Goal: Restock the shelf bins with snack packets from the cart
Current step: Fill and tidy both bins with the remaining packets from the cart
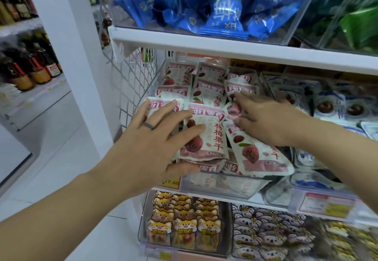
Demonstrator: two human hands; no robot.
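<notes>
Right, I have both hands inside the clear bin (225, 188) at the left end of the middle shelf (272, 203), just beside the wire side panel (131, 88). The bin is heaped with red-and-white snack packets (206, 140), some flat, some tilted, and one at the front right corner hangs over the bin's rim.

My left hand (155, 137) is spread wide, fingers straight and lying flat on top of the packets at the bin's front left. Its thumb runs along the front rim under the topmost packet. There is a dark ring (149, 126) on one finger. My right hand (263, 121) lies flat too, fingers stretched out and resting on the packets along the bin's right side, fingertips pointing toward the back. Neither hand is closed around a packet as far as I can see.

A price tag (171, 183) sits at the shelf's front edge below my left thumb. The next bin to the right holds blue-and-white packets (327, 105). On the shelf above, a bin of blue packets (223, 8) stands next to green ones (358, 21). Below are yellow cat-face packets (184, 226) and grey ones (263, 238). Far left, bottles (30, 70) line another shelf.
</notes>
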